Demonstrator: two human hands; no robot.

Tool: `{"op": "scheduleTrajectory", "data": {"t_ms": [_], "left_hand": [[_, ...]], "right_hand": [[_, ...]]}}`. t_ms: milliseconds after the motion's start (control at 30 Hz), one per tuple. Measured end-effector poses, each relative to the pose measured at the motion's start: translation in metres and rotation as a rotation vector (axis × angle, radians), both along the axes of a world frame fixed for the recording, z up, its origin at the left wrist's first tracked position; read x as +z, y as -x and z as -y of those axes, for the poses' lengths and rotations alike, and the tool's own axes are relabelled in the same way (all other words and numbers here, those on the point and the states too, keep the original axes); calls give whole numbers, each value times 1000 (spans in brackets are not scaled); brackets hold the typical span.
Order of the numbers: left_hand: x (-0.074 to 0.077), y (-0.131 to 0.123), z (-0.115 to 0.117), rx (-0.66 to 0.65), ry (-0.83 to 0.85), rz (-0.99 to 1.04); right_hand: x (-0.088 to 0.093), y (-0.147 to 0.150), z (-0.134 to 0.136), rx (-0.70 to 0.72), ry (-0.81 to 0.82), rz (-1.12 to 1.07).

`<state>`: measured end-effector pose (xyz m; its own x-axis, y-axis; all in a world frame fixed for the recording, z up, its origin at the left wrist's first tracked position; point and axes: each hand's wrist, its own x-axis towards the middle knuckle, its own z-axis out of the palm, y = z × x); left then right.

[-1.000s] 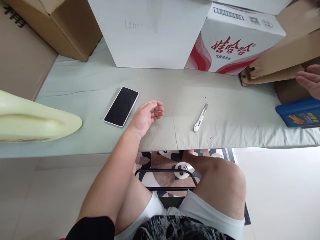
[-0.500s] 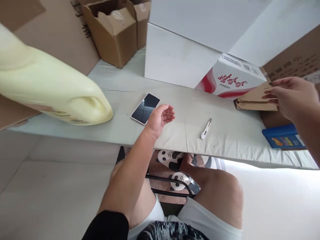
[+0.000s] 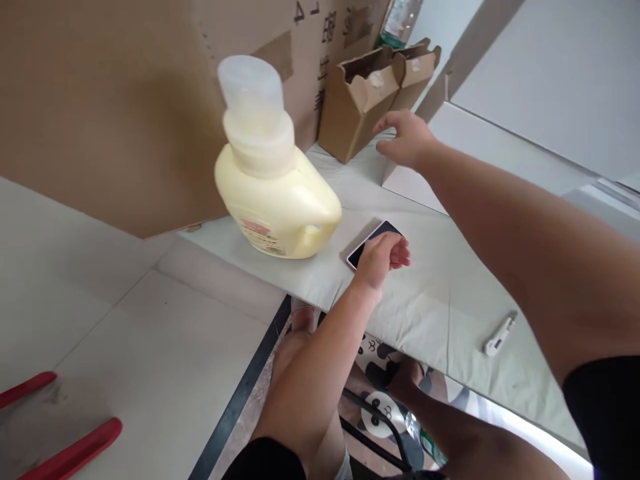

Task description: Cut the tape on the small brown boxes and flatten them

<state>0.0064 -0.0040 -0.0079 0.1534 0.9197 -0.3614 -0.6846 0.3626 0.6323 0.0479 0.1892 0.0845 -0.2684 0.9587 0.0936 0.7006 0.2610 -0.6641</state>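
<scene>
Right hand (image 3: 406,137) reaches for box (image 3: 350,110) at back of table (image 3: 445,293), fingers open, empty. Left hand (image 3: 381,257) rests by phone (image 3: 374,235), fingers half curled, empty. Best to grip box side firmly and keep arm clear of bottle (image 3: 275,193).

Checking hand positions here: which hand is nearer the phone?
Left. The left hand lies against the near end of the phone, partly covering it; the right hand is stretched past it, up by the small open cardboard box.
</scene>
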Motion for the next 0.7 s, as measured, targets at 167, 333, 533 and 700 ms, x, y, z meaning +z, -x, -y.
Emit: {"op": "scheduleTrajectory", "data": {"t_ms": [167,333,533,700], "left_hand": [[-8,9,1,13,38,5],[-7,3,1,12,25,8],[0,-5,-3,120,142,22],[3,-3,-7,230,209,44]], "right_hand": [[4,52,-35,-63,41,37],[-5,63,-35,-102,81,-107],[21,19,-11,-189,108,-401],[56,-49,37,-161,40,-671]]}}
